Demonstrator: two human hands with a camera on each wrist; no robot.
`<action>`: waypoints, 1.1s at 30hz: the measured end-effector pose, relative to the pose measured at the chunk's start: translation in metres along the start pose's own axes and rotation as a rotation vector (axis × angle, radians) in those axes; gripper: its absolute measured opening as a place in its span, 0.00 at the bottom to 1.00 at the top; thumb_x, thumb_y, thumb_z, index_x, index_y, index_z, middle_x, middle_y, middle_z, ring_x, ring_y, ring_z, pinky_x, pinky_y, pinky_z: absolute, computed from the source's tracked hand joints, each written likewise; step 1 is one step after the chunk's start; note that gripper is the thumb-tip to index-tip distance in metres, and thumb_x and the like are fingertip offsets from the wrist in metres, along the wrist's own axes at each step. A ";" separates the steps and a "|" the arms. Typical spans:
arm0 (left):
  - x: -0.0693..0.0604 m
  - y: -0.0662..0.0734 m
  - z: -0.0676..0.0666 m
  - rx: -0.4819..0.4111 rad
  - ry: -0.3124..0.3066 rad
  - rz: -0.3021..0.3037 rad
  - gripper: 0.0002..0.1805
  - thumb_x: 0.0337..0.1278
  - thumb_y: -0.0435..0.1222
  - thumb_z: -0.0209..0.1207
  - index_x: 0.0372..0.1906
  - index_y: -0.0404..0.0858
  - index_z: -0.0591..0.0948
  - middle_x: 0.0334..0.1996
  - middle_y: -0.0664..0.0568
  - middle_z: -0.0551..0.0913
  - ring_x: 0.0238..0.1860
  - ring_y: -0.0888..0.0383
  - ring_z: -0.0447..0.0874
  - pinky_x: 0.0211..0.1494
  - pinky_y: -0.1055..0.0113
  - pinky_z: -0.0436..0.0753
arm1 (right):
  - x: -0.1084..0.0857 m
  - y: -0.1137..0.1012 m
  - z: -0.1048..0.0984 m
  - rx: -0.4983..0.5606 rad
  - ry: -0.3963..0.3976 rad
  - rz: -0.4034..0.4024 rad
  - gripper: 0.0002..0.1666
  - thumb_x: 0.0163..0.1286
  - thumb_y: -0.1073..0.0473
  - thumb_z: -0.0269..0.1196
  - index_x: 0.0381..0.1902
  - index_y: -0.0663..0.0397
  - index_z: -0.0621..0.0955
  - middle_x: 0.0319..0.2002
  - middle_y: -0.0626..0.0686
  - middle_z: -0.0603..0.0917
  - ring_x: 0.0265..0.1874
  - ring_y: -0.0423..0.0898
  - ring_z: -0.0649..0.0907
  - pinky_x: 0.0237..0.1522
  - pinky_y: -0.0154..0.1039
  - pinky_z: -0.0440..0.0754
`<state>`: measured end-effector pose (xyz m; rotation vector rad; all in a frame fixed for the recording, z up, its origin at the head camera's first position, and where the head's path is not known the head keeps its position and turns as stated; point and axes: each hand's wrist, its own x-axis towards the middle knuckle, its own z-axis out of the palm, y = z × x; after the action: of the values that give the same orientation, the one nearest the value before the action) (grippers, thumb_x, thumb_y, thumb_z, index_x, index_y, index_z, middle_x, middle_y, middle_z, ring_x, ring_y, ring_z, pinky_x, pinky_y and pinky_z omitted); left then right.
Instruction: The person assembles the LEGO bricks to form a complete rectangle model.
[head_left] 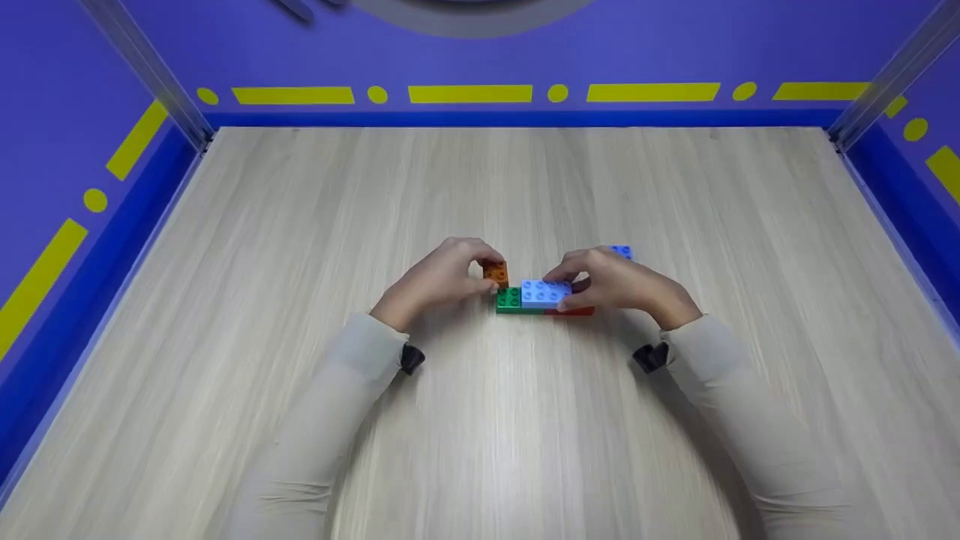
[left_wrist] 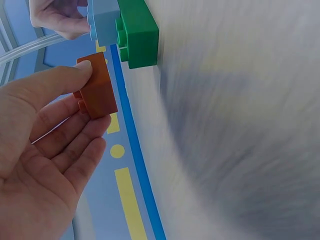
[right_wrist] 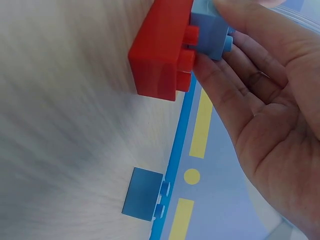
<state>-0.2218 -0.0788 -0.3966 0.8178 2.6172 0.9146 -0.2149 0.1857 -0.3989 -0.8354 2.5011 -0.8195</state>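
Altogether two blue bricks, one orange brick, one green, one red.

Left forearm and right forearm both enter from the bottom edge, pale sleeves down to the wrists. Left hand: pinch grip, thumb opposing fingertips, palm visible in left wrist view. Right hand: also pinching, thumb opposite index finger. Hands near each other, not touching, fingertips pointing inward.
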 end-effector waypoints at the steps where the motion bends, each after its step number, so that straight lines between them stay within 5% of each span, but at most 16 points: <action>1: 0.000 0.001 0.000 -0.002 -0.005 0.003 0.18 0.55 0.33 0.65 0.52 0.36 0.83 0.46 0.49 0.83 0.50 0.55 0.78 0.59 0.59 0.77 | 0.000 0.000 0.000 0.000 0.000 0.001 0.22 0.58 0.62 0.70 0.52 0.56 0.84 0.45 0.53 0.84 0.46 0.50 0.83 0.47 0.46 0.84; 33: 0.004 0.007 0.011 0.001 -0.111 0.073 0.18 0.55 0.33 0.66 0.51 0.35 0.83 0.48 0.46 0.84 0.50 0.53 0.79 0.59 0.56 0.77 | 0.001 0.003 -0.001 0.031 -0.008 -0.055 0.21 0.58 0.65 0.69 0.51 0.60 0.83 0.44 0.56 0.84 0.47 0.53 0.84 0.47 0.45 0.84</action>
<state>-0.2176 -0.0669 -0.4007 0.9416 2.5075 0.8612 -0.2172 0.1868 -0.4003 -0.8982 2.4618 -0.8694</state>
